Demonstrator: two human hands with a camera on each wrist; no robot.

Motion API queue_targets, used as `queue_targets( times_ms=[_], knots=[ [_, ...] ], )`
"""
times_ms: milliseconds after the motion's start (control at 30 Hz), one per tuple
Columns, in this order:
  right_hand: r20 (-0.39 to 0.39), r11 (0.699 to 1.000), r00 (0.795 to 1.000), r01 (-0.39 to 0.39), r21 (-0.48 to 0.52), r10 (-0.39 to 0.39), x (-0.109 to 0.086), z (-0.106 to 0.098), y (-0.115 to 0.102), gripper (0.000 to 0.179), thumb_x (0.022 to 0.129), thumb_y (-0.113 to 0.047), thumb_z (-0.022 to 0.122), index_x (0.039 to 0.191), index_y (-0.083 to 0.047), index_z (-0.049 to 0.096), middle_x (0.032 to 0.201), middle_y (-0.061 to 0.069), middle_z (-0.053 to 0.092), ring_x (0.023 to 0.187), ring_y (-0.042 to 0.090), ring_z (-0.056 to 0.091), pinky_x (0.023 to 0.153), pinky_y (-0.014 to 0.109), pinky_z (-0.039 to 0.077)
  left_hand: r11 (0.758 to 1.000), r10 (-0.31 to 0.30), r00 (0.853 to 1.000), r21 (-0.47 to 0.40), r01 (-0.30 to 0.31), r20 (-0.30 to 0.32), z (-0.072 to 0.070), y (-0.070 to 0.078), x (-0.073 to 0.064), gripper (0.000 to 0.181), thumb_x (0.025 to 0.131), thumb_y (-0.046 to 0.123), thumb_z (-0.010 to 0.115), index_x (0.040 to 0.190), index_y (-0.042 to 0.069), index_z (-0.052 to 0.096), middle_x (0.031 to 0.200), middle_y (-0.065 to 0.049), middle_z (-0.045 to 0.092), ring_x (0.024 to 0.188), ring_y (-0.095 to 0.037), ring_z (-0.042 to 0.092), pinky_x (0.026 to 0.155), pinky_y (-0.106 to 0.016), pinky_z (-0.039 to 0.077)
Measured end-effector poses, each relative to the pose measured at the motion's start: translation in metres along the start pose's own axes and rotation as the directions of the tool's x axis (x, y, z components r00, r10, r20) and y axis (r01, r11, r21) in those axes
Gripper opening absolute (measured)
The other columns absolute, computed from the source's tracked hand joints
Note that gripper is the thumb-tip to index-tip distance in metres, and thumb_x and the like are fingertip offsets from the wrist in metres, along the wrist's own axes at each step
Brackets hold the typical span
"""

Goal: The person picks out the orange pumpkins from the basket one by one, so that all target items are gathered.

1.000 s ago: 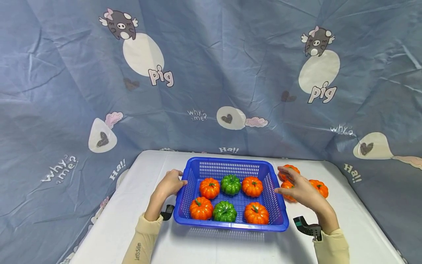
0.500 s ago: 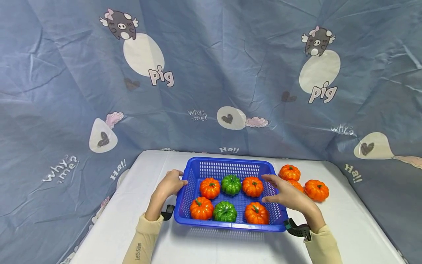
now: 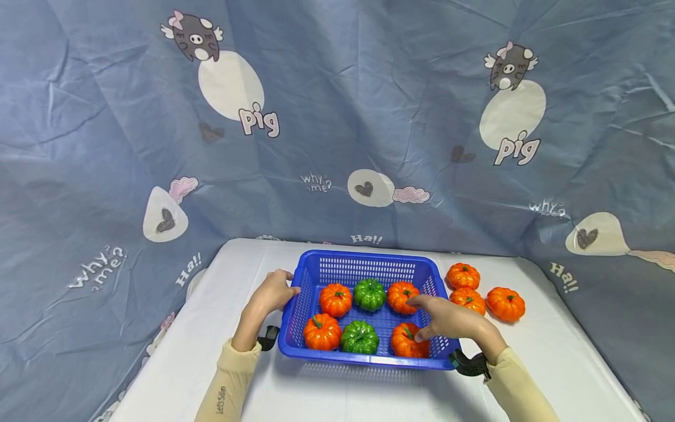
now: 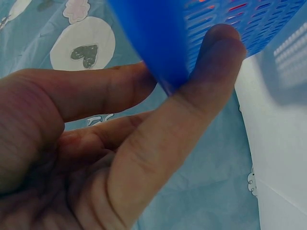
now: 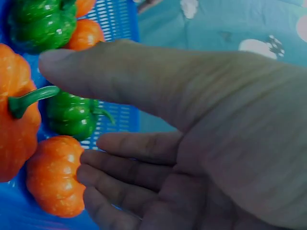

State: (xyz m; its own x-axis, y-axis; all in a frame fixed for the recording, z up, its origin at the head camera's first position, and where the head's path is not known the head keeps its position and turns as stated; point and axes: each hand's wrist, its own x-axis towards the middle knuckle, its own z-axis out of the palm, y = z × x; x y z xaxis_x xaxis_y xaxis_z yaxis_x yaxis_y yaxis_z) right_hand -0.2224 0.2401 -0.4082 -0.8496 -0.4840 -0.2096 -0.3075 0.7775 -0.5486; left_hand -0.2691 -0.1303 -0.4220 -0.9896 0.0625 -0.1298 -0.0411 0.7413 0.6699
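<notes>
A blue perforated plastic basket (image 3: 369,359) holds several small pumpkins, two of them green. My left hand (image 3: 271,292) pinches the basket's left rim (image 4: 158,43), thumb inside the wall and fingers outside. Over the basket's right side is my right hand (image 3: 450,319), thumb and fingers spread with nothing between them. Its thumb overlaps the front-right orange pumpkin (image 3: 403,346) in the head view, and its fingertips are at the back-right orange pumpkin (image 3: 399,296). In the right wrist view, the fingertips come right up to an orange pumpkin (image 5: 55,177); a green pumpkin (image 5: 72,115) shows beyond the thumb.
Three more orange pumpkins, one of them at the far right (image 3: 506,305), sit on the white tabletop (image 3: 348,398) just right of the basket. A blue patterned cloth (image 3: 327,117) hangs behind and around the table.
My right hand has moved left from outside the basket's right rim, across it and down over the right-hand pumpkins. The left hand keeps its grip on the rim; the basket stays put.
</notes>
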Motion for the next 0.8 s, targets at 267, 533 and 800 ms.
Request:
queue_targets(
  times_ms=[267,533,800],
  knots=[
    [0.126,0.999,0.992,0.009,-0.040,-0.004,0.004,0.000,0.001,0.063,0.072,-0.011,0.083,0.128,0.002,0.056,0.130,0.019,0.058,0.123,0.036,0.052,0.106,0.056,0.039,1.000,0.012,1.000,-0.003,-0.012,-0.002,0.000,-0.002,0.001,0.043,0.090,0.008,0.065,0.125,-0.015,0.054,0.084,-0.023,0.068,0.056,-0.020,0.067,0.051,-0.033,0.058],
    [0.225,0.988,0.968,-0.077,-0.133,0.106,0.015,0.006,-0.001,0.062,0.066,-0.011,0.086,0.121,-0.007,0.058,0.116,0.008,0.063,0.111,0.029,0.057,0.103,0.052,0.043,1.000,0.001,1.000,-0.011,-0.001,0.001,0.000,0.000,0.000,0.043,0.090,0.008,0.065,0.124,-0.015,0.054,0.082,-0.022,0.067,0.056,-0.020,0.067,0.051,-0.033,0.058],
    [0.253,0.975,0.956,-0.098,-0.197,0.147,0.028,0.012,-0.001,0.064,0.066,-0.007,0.085,0.124,-0.007,0.057,0.110,0.003,0.063,0.103,0.023,0.057,0.102,0.050,0.045,1.000,0.001,1.000,-0.018,-0.001,-0.004,-0.001,0.000,0.000,0.043,0.090,0.008,0.065,0.125,-0.015,0.054,0.082,-0.023,0.068,0.056,-0.021,0.067,0.051,-0.033,0.058]
  ],
)
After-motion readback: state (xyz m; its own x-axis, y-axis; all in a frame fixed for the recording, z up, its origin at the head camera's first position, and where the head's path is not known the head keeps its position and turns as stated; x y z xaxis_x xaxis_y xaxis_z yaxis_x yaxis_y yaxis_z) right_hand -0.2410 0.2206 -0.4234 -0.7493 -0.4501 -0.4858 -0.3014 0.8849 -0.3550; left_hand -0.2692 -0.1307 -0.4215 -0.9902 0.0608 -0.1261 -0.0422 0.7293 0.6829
